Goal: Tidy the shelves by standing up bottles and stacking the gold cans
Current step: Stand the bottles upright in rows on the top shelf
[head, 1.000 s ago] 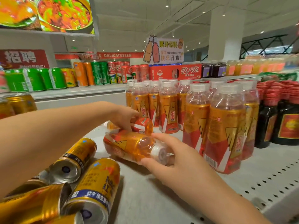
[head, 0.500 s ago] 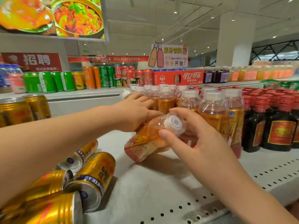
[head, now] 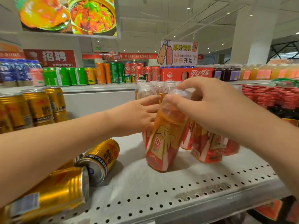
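Bottle stands near-upright, slightly tilted, on shelf; bare perforated deck lies between it and the front edge. Gold cans lie on their sides at left. Right hand grips its top. Left hand is behind it, grip unclear.

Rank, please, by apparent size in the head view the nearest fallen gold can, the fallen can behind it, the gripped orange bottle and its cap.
1. Nearest gold can and orange bottle: alike, and the can lies closer to the camera, so unranked.
2. Farther gold can.
3. Bottle cap, smallest.
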`<state>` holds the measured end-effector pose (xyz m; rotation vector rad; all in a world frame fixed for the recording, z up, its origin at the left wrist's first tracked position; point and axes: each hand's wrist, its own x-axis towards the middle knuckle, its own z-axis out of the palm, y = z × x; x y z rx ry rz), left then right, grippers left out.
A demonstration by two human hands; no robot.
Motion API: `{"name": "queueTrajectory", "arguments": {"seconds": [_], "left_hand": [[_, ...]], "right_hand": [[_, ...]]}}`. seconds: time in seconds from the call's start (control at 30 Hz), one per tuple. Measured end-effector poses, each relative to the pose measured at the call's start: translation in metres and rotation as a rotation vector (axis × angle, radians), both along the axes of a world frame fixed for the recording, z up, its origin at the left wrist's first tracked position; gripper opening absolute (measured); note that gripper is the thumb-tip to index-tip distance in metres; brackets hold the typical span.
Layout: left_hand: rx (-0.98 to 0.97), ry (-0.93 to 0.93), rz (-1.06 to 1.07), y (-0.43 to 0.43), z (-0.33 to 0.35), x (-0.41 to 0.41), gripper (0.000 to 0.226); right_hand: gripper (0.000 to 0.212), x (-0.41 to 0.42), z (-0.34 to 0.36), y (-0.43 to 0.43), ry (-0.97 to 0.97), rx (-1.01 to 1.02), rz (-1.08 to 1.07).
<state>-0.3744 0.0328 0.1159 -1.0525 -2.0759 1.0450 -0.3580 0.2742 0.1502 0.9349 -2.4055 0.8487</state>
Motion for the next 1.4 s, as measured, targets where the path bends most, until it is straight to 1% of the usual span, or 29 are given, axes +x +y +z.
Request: {"name": "queueTrajectory", "arguments": {"seconds": [0.1,0.23,0.3,0.43,0.47,0.53,0.57,0.6,0.63,0.67,0.7,0.73,0.77,0.8,0.83,0.87,0.9,0.97,1.03,1.1,1.17,1.2,1.27,1.33,1.4], "left_hand": [[-0.021,0.014,-0.033,-0.001,-0.003,0.003,0.069],[-0.129,0.065,0.073,-0.001,-0.003,0.007,0.059],[-0.106,0.073,0.064,0.000,-0.001,0.011,0.062],[-0.064,0.113,0.040,-0.012,0.004,0.026,0.071],[-0.065,0.126,0.043,-0.020,0.005,0.032,0.071],[-0.020,0.157,0.047,-0.032,0.005,0.046,0.060],[0.063,0.166,0.050,-0.036,0.003,0.051,0.052],[0.213,0.164,0.074,-0.036,0.001,0.053,0.047],[0.436,0.132,0.126,-0.032,-0.001,0.055,0.043],[0.704,0.060,0.228,-0.024,-0.001,0.055,0.044],[0.972,-0.070,0.361,-0.015,-0.002,0.052,0.049],[1.206,-0.250,0.486,-0.008,-0.004,0.045,0.058],[1.358,-0.431,0.574,-0.002,-0.006,0.037,0.067],[1.442,-0.579,0.611,0.002,-0.008,0.029,0.073],[1.500,-0.695,0.608,0.006,-0.009,0.022,0.076],[1.545,-0.781,0.577,0.010,-0.011,0.017,0.074],[1.581,-0.838,0.543,0.012,-0.013,0.014,0.066],[1.612,-0.888,0.501,0.014,-0.015,0.011,0.055],[1.605,-0.913,0.530,0.018,-0.012,0.014,0.057],[1.567,-0.930,0.578,0.021,-0.006,0.016,0.054],[1.564,-0.940,0.601,0.025,-0.004,0.016,0.042],[1.592,-0.927,0.618,0.026,-0.005,0.017,0.039],[1.686,-0.838,0.696,0.030,-0.008,0.022,0.047],[1.729,-0.644,0.765,0.033,-0.015,0.037,0.056],[1.700,-0.474,0.749,0.040,-0.025,0.056,0.053]], "right_hand": [[0.060,-0.005,0.008,-0.001,0.013,0.065,-0.035],[0.061,-0.013,-0.001,0.000,-0.013,-0.009,-0.064],[0.063,-0.016,-0.009,-0.002,-0.003,-0.043,-0.073],[0.064,-0.017,-0.022,-0.010,0.087,-0.077,-0.062],[0.064,-0.017,-0.024,-0.011,0.092,-0.088,-0.053],[0.061,-0.018,-0.027,-0.013,0.091,-0.117,-0.040],[0.058,-0.018,-0.029,-0.013,0.089,-0.134,-0.033],[0.055,-0.017,-0.030,-0.013,0.087,-0.151,-0.025],[0.055,-0.016,-0.031,-0.013,0.086,-0.165,-0.018],[0.056,-0.015,-0.033,-0.012,0.090,-0.174,-0.015],[0.060,-0.013,-0.035,-0.012,0.097,-0.177,-0.017],[0.066,-0.011,-0.039,-0.011,0.101,-0.176,-0.020],[0.074,-0.009,-0.044,-0.010,0.093,-0.175,-0.019],[0.083,-0.006,-0.050,-0.008,0.069,-0.185,-0.012],[0.091,-0.002,-0.059,-0.005,0.032,-0.210,-0.001],[0.095,0.002,-0.070,-0.002,-0.008,-0.245,0.009],[0.096,0.006,-0.083,0.001,-0.041,-0.273,0.015],[0.095,0.012,-0.108,0.005,-0.100,-0.271,0.024],[0.092,0.011,-0.127,0.006,-0.150,-0.233,0.042],[0.084,0.007,-0.136,0.004,-0.199,-0.222,0.072],[0.070,0.004,-0.139,0.001,-0.256,-0.270,0.110],[0.062,0.003,-0.140,0.000,-0.274,-0.296,0.127],[0.058,0.003,-0.141,0.000,-0.289,-0.324,0.151],[0.063,0.003,-0.143,0.001,-0.294,-0.347,0.161],[0.067,0.001,-0.147,0.002,-0.292,-0.389,0.162]]}}
